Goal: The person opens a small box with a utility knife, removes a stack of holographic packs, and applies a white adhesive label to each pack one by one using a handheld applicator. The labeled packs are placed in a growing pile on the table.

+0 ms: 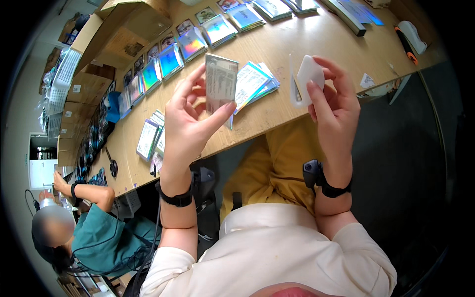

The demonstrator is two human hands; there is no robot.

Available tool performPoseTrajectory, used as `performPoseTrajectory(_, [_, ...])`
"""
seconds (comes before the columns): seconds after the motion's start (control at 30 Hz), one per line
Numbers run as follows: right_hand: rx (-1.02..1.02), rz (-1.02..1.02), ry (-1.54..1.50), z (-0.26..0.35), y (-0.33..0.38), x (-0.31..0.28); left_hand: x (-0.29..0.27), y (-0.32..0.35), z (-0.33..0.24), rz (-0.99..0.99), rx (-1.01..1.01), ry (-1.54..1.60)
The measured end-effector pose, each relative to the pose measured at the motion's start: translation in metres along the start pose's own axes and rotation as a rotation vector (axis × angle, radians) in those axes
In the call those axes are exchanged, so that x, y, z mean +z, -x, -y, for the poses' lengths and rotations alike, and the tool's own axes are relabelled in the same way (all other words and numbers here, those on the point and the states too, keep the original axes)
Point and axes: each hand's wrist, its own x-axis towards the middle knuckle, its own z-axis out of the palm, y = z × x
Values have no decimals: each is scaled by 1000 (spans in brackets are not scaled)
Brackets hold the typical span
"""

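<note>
My left hand (184,116) is closed around a thin rectangular pack of cards (221,81), which it holds upright by the edges above the table. In my right hand (335,101) is a white plastic slitter-like tool (310,76), with a narrow pointed arm and a slot along its left side. The tool and the pack are apart. Beneath and between the hands lies a fanned pile of shiny card packs (256,84). Another small pile of packs (148,138) lies left of my left forearm.
Rows of iridescent packs (192,42) line the far side of the wooden table (316,37). Scissors (113,164) lie at the left, an orange-and-black cutter (406,47) at the right. Cardboard boxes (133,32) stand far left. A person in a green top (106,232) sits at the left.
</note>
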Motion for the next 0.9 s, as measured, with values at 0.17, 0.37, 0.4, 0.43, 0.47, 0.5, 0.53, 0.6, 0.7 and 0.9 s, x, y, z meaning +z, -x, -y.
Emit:
performPoseTrajectory(0.17, [162, 228, -321, 17, 14, 11, -22, 24, 4, 162, -288, 764])
performPoseTrajectory(0.37, [196, 352, -367, 18, 29, 29, -18, 48, 15, -84, -302, 609])
performPoseTrajectory(0.4, [183, 363, -378, 17, 29, 31, -18, 50, 16, -125, -300, 596])
performPoseTrajectory(0.43, [173, 365, -367, 17, 30, 33, -18, 52, 17, -166, -296, 583])
performPoseTrajectory(0.47, [163, 367, -356, 16, 31, 35, -24, 55, 23, -144, -265, 620])
performPoseTrajectory(0.5, [152, 369, -345, 15, 32, 36, -23, 57, 23, -183, -263, 604])
performPoseTrajectory(0.53, [139, 377, -338, 14, 32, 38, -21, 58, 21, -223, -259, 588])
performPoseTrajectory(0.6, [114, 391, -325, 10, 32, 40, -22, 61, 22, -251, -245, 588])
performPoseTrajectory(0.7, [117, 396, -293, 9, 32, 42, -27, 65, 26, -231, -219, 625])
performPoseTrajectory(0.9, [127, 424, -266, 9, 34, 45, -30, 65, 29, -218, -200, 638])
